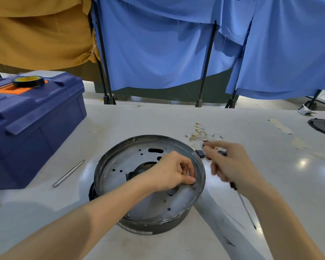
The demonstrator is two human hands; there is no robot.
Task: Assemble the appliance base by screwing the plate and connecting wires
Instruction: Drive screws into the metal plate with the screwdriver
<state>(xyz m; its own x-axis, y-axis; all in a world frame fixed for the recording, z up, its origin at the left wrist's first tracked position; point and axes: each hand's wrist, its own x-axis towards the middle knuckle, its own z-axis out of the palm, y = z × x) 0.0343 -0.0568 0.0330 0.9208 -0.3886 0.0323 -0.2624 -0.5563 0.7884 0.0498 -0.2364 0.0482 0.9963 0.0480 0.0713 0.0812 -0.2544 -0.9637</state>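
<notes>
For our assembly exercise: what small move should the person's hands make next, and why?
Probably swing the thin-shafted screwdriver in the right hand onto the small screw in the round grey metal plate. The left hand rests its fingers beside that screw, while the tip points away over the white table.

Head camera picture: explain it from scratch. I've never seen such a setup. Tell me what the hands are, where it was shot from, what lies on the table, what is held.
No machine here: the grips are a person's bare hands, filmed by one camera worn on their head, looking down. On the table sits a round appliance base with a metal plate inside. The left grip rests curled fingertips by a screw near the plate's edge; whether it pinches anything is unclear. The right grip holds a screwdriver. Beyond it lie thin wires with gold ends. To the left: a blue toolbox with a tape roll on top, and a metal rod.
</notes>
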